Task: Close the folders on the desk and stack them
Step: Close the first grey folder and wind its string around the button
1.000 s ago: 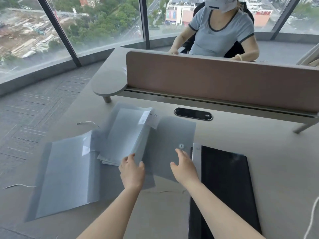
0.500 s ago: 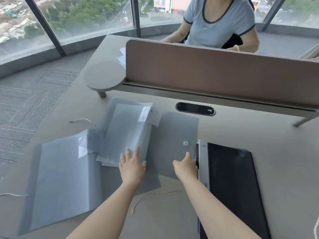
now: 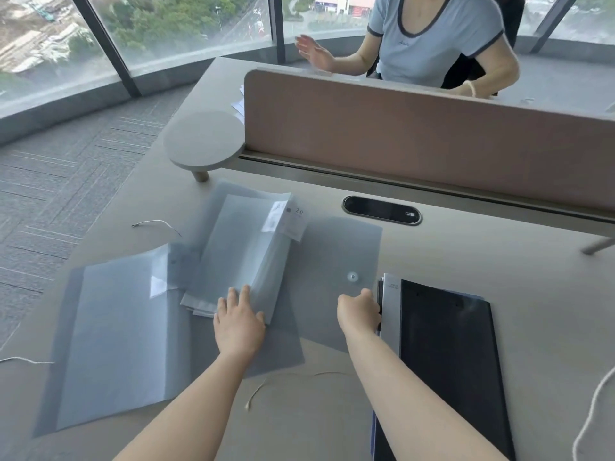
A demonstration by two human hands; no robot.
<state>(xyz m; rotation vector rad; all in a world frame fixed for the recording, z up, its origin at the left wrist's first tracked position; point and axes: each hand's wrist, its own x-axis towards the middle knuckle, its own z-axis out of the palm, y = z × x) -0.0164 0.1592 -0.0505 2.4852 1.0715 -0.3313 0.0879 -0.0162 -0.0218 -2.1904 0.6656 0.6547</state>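
A translucent grey folder (image 3: 239, 247) lies open in the middle of the desk (image 3: 482, 261) with white sheets and a label in it. My left hand (image 3: 239, 324) rests flat on its near corner, fingers apart. Its open flap (image 3: 332, 247) with a snap button (image 3: 352, 277) spreads to the right. My right hand (image 3: 357, 311) is curled around the flap's right edge, its fingertips hidden. A second grey folder (image 3: 116, 337) lies open at the left, partly under the first. A closed black folder (image 3: 446, 354) lies at the right on other thin folders.
A brown divider panel (image 3: 416, 134) runs across the back, with a cable port (image 3: 382, 210) in front of it and a round side shelf (image 3: 203, 141) at its left end. Behind it sits a person (image 3: 432, 38). Loose strings (image 3: 283, 380) and a white cable (image 3: 595, 410) lie on the desk.
My right hand slid right from the flap's middle to its right edge and curled there. My left hand moved up flat onto the folder's near corner. The person opposite raised a hand.
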